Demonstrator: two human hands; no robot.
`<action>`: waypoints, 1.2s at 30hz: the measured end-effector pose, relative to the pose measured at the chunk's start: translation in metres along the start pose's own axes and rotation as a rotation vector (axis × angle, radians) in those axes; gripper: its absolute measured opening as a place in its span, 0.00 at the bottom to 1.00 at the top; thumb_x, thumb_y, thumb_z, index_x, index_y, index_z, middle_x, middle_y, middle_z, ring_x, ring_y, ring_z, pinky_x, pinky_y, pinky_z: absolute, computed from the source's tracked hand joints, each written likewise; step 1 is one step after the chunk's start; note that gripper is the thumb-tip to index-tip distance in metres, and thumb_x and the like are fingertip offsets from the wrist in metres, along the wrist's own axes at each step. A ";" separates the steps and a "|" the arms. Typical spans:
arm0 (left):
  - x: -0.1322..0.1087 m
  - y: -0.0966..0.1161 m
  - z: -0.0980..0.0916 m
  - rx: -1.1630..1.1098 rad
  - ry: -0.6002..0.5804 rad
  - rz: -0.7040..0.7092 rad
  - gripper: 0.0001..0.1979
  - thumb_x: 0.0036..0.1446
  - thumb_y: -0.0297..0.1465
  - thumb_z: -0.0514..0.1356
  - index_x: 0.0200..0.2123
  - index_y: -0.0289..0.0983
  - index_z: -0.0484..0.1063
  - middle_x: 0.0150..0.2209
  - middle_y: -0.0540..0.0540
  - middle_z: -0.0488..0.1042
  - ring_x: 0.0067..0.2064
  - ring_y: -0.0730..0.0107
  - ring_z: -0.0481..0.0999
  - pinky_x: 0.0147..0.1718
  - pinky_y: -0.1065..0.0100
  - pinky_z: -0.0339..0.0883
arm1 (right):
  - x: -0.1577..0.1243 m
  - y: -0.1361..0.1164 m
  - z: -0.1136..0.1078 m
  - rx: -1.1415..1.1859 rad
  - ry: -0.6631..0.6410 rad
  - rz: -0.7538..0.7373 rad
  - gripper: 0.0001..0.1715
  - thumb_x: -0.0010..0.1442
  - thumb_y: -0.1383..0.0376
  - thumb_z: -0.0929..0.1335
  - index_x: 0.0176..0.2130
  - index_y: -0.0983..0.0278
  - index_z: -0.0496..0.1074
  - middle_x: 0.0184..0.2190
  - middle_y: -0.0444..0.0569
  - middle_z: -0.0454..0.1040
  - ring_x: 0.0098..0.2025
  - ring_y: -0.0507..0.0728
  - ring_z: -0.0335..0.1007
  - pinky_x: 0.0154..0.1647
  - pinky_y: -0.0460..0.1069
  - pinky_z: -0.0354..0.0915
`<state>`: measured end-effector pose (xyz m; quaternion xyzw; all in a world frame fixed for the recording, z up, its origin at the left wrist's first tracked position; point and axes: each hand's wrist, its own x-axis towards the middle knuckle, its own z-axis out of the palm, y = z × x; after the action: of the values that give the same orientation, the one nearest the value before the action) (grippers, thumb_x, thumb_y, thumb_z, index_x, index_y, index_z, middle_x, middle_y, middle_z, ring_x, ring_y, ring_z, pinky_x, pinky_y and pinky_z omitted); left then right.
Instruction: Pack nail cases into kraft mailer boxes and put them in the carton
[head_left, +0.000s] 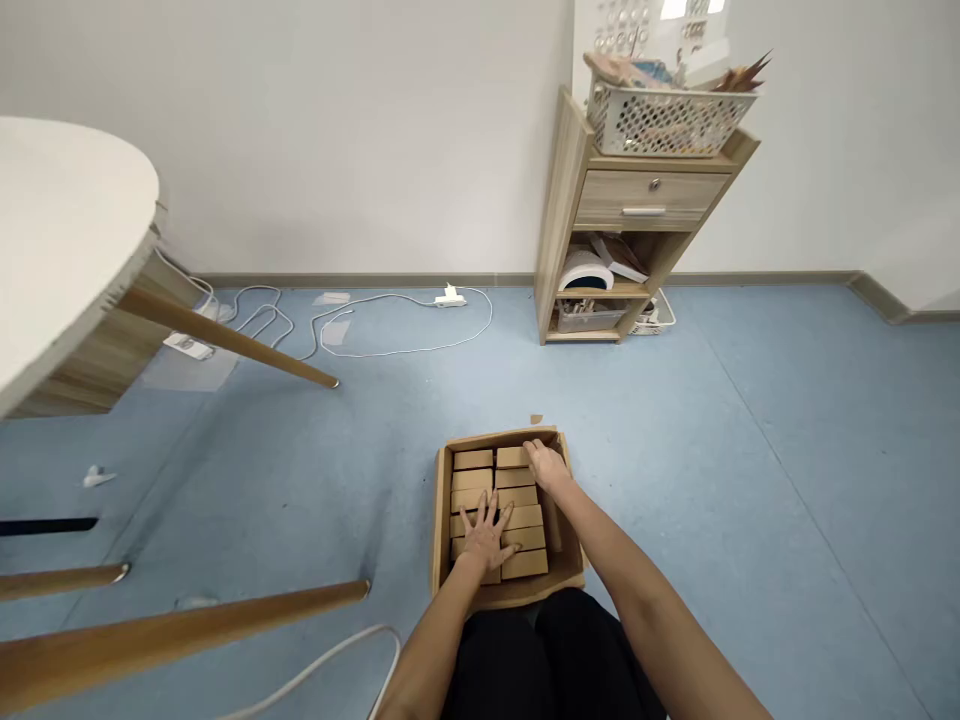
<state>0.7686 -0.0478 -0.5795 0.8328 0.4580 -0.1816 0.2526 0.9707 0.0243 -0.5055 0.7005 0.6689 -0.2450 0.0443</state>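
An open cardboard carton (439, 530) stands on the floor right before my knees. Several small brown cardboard boxes (524, 565) lie inside it, packed in two columns. My left hand (484, 538) rests on the middle of these boxes, palm down with its fingers spread. At the carton's far right corner, my right hand (546, 465) has its fingers bent over the right end of the farthest small cardboard box (511, 458) in the right column. The right thumb is hidden. Along the carton's right side runs a gap beside the boxes.
A wooden cabinet (559, 220) with a white basket (667, 122) on top stands against the wall. To the left are a round white table (75, 200) and its slanted wooden legs (247, 345). A white cable (405, 352) lies along the wall; another cable (330, 655) curves near my left arm.
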 end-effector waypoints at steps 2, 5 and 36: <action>0.000 -0.003 0.017 0.010 0.025 -0.004 0.42 0.57 0.52 0.51 0.69 0.50 0.36 0.72 0.44 0.32 0.70 0.37 0.25 0.56 0.23 0.23 | 0.009 -0.001 0.022 0.011 -0.027 -0.014 0.28 0.60 0.75 0.60 0.59 0.62 0.62 0.54 0.57 0.67 0.50 0.59 0.71 0.49 0.50 0.64; -0.002 -0.004 0.033 0.024 0.070 0.004 0.44 0.56 0.52 0.52 0.69 0.49 0.32 0.72 0.44 0.29 0.70 0.38 0.24 0.57 0.25 0.22 | 0.018 0.000 0.051 0.075 -0.054 -0.034 0.32 0.59 0.73 0.61 0.63 0.64 0.59 0.59 0.59 0.63 0.56 0.60 0.67 0.56 0.52 0.60; -0.417 0.084 -0.311 -0.454 0.609 -0.369 0.21 0.60 0.29 0.49 0.56 0.39 0.68 0.59 0.41 0.69 0.58 0.56 0.70 0.57 0.55 0.65 | -0.292 -0.210 -0.249 0.173 -0.159 -0.422 0.19 0.61 0.69 0.60 0.45 0.62 0.77 0.42 0.53 0.80 0.45 0.58 0.76 0.45 0.47 0.64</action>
<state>0.6483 -0.1834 -0.0851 0.6756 0.6816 0.1359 0.2461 0.8447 -0.1244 -0.1141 0.5247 0.7714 -0.3596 -0.0153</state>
